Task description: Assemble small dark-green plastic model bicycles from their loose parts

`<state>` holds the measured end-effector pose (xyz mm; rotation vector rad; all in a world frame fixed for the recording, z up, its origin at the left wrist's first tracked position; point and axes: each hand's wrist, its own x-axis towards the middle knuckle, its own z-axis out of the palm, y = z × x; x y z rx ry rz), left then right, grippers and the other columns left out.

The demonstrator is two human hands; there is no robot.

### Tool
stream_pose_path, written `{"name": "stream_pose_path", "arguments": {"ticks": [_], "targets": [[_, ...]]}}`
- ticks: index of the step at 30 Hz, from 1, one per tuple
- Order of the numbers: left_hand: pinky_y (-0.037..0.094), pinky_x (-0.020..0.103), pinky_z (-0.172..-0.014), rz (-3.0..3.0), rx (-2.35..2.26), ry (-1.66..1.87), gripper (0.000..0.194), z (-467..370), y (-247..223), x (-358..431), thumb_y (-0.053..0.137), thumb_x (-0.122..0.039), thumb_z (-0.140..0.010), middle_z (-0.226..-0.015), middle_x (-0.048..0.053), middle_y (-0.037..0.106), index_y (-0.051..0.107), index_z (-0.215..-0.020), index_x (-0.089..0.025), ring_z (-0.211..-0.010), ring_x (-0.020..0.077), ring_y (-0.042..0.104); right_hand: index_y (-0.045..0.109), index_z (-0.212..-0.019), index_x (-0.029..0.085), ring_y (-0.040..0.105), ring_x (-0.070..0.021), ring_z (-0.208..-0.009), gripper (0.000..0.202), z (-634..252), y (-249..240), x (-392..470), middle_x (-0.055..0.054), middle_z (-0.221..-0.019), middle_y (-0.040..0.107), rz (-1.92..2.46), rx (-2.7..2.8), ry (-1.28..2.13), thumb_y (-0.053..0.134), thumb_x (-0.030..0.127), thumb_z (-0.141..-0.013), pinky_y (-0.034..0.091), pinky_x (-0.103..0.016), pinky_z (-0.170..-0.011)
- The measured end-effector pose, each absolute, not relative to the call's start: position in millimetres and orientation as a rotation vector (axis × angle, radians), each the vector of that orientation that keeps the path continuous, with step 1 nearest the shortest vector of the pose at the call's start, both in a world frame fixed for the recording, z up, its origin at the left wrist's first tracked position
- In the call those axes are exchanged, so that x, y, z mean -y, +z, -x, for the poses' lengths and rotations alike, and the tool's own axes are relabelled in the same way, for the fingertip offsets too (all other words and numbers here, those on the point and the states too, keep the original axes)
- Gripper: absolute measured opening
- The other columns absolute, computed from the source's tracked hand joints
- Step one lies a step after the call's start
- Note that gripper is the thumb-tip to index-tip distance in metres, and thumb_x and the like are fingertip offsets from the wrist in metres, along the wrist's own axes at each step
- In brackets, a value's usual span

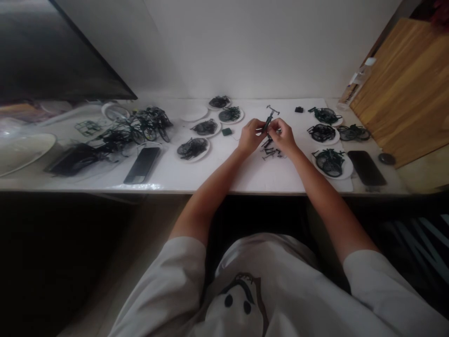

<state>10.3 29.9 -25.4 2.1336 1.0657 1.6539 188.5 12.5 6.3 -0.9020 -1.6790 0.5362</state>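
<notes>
Both hands meet over the white table, around a small dark bicycle part [268, 120] with a handlebar-like end pointing away from me. My left hand [250, 135] grips the part from the left, thumb and fingers pressed together on it. On the other side my right hand [282, 135] is closed with its fingertips at the part's lower end; what exactly they pinch is too small to make out. Just below the hands lie several thin dark frame pieces [271, 150] on the white surface, partly hidden by my right hand.
White plates with dark bicycle parts stand left [207, 149] and right [348, 167]. Assembled miniature bicycles [150, 122] crowd the left side. Phones lie at left [143, 164] and right [366, 167]. A bottle [357, 84] leans by a wooden board [407, 89]. A green block [227, 132] sits left of my hands.
</notes>
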Motion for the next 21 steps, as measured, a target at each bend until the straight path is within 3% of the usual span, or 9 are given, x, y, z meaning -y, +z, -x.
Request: {"name": "stream_pose_path", "arguments": {"ticks": [4, 13, 21], "targets": [[0.072, 0.028, -0.085, -2.159, -1.084, 1.622, 0.014, -10.1, -25.5, -30.1, 0.074, -0.018, -0.097, -0.109, 0.007, 0.075, 0.071, -0.110, -0.020, -0.098, 0.0171, 0.081, 0.059, -0.091, 0.027, 0.059, -0.0228, -0.083, 0.047, -189.6, 5.9, -12.7, -0.004, -0.086, 0.065, 0.903, 1.715, 0.515, 0.065, 0.073, -0.098, 0.054, -0.040, -0.082], [0.071, 0.030, -0.089, -2.204, -1.075, 1.607, 0.013, -11.4, -25.1, -29.7, 0.071, -0.018, -0.101, -0.111, 0.008, 0.075, 0.072, -0.114, -0.020, -0.098, 0.0172, 0.081, 0.054, -0.085, 0.028, 0.058, -0.0223, -0.076, 0.063, -190.4, 3.7, -14.3, -0.001, -0.076, 0.060, 0.898, 1.729, 0.554, 0.047, 0.088, -0.102, 0.049, -0.041, -0.079], [0.072, 0.033, -0.090, -2.169, -1.077, 1.614, 0.012, -11.8, -21.9, -27.9, 0.073, -0.025, -0.101, -0.112, 0.009, 0.075, 0.072, -0.112, -0.020, -0.100, 0.0191, 0.080, 0.057, -0.098, 0.029, 0.059, -0.0223, -0.082, 0.043, -186.0, 4.2, -10.5, -0.001, -0.085, 0.065, 0.884, 1.649, 0.549, 0.076, 0.067, -0.092, 0.056, -0.042, -0.082]]}}
